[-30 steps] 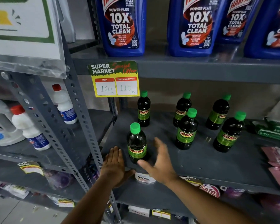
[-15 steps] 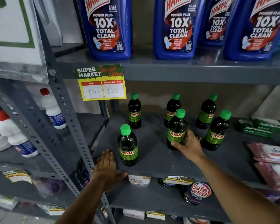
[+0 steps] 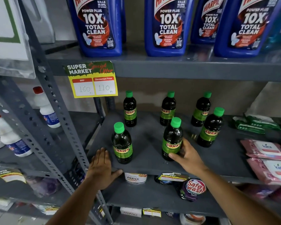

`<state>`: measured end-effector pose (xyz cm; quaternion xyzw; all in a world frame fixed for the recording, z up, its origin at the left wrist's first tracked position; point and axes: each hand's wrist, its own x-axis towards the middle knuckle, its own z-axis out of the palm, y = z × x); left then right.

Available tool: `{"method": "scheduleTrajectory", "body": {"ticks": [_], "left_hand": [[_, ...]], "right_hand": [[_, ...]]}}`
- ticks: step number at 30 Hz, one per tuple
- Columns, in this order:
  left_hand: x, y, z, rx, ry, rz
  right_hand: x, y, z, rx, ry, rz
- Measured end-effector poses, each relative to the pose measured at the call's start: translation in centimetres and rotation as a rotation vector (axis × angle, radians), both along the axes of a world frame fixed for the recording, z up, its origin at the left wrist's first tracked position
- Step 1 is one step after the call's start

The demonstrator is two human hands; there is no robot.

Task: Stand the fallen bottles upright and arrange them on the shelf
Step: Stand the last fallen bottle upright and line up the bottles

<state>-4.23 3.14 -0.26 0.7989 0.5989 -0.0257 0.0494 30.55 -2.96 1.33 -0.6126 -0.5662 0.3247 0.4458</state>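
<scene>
Several dark Sunny bottles with green caps stand upright on the grey shelf (image 3: 146, 137). My right hand (image 3: 187, 157) grips the lower part of the front middle bottle (image 3: 172, 140). My left hand (image 3: 102, 168) lies flat on the shelf's front left edge, fingers together, holding nothing, just left of the front left bottle (image 3: 122, 143). Behind stand a back left bottle (image 3: 130, 109), a back middle bottle (image 3: 167, 109) and a back right bottle (image 3: 201, 110). A further bottle (image 3: 210, 129) stands at the right.
Large blue Harpic bottles (image 3: 167, 26) fill the shelf above, with a yellow price tag (image 3: 92, 80) on its edge. Pink wipe packs (image 3: 266, 159) and green packs (image 3: 253, 125) lie at the right. White bottles (image 3: 45, 108) stand on the left rack. Pouches (image 3: 193, 187) sit below.
My right hand left the front left bottle, reached right and closed on the front middle bottle, which now stands nearer the front edge. My left hand stayed on the shelf edge.
</scene>
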Motion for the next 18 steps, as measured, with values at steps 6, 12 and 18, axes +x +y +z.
{"method": "scheduleTrajectory", "body": {"ticks": [6, 12, 18], "left_hand": [[0.0, -0.1, 0.1, -0.008, 0.007, -0.001], [0.2, -0.1, 0.2, -0.004, 0.021, 0.004], [0.2, -0.2, 0.2, -0.002, 0.033, 0.006]], "right_hand": [[-0.1, -2.0, -0.4, 0.007, 0.034, 0.044], [-0.1, -2.5, -0.1, 0.001, 0.060, 0.072], [1.7, -3.5, 0.0, 0.354, 0.059, -0.339]]}}
